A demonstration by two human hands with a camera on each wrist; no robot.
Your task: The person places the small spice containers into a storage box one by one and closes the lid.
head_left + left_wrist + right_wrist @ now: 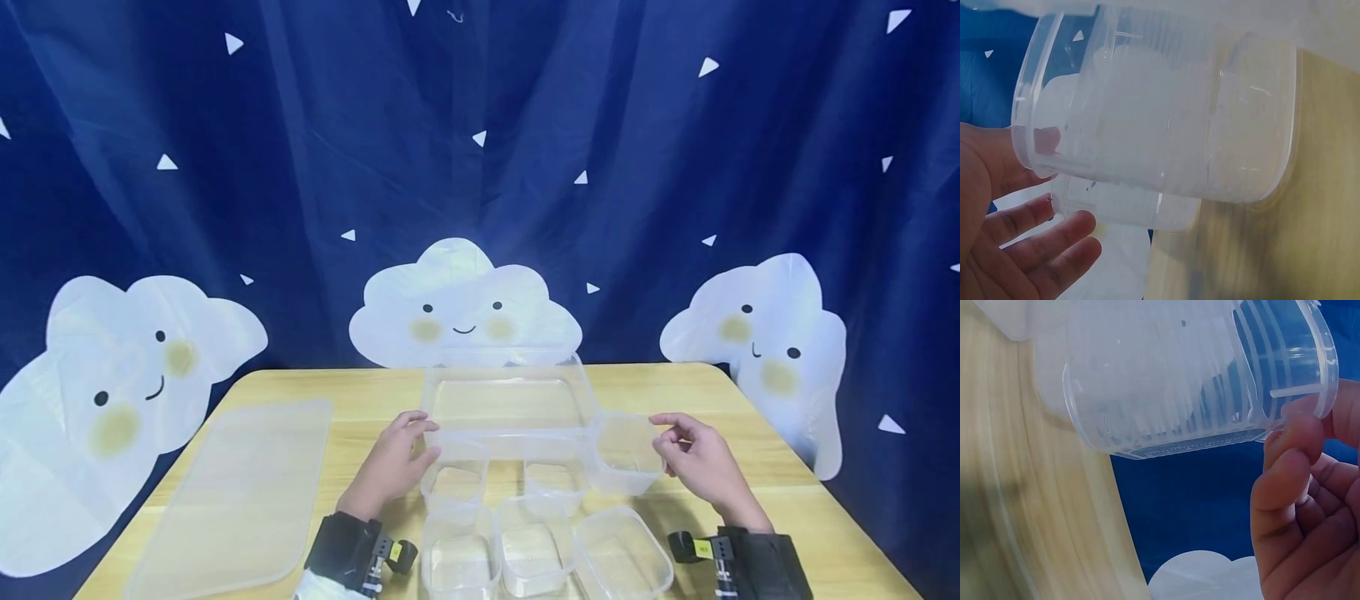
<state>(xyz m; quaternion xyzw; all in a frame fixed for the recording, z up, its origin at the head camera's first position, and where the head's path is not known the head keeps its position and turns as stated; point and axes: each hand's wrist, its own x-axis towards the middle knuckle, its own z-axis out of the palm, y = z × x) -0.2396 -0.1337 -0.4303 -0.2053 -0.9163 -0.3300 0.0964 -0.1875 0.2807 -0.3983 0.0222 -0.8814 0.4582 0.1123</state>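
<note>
My right hand [697, 460] pinches the rim of a small clear plastic container [626, 479] at the right of the group; in the right wrist view, thumb and fingertip meet at this container's [1179, 381] rim. My left hand [393, 467] is beside another small clear container [457, 482], its fingers spread and loosely bent. Seen from the left wrist, one digit of that hand [1029, 237] shows through the rim of a clear container [1154, 119], and the other fingers are apart from each other. A large clear plastic box [513, 408] stands behind the small containers.
Nearer the front stand more small clear containers, one at the left [460, 567], one in the middle [532, 550] and one at the right [624, 554]. A flat translucent lid [240, 492] lies on the wooden table [780, 500] at left. Behind hangs a blue curtain [480, 183] with clouds.
</note>
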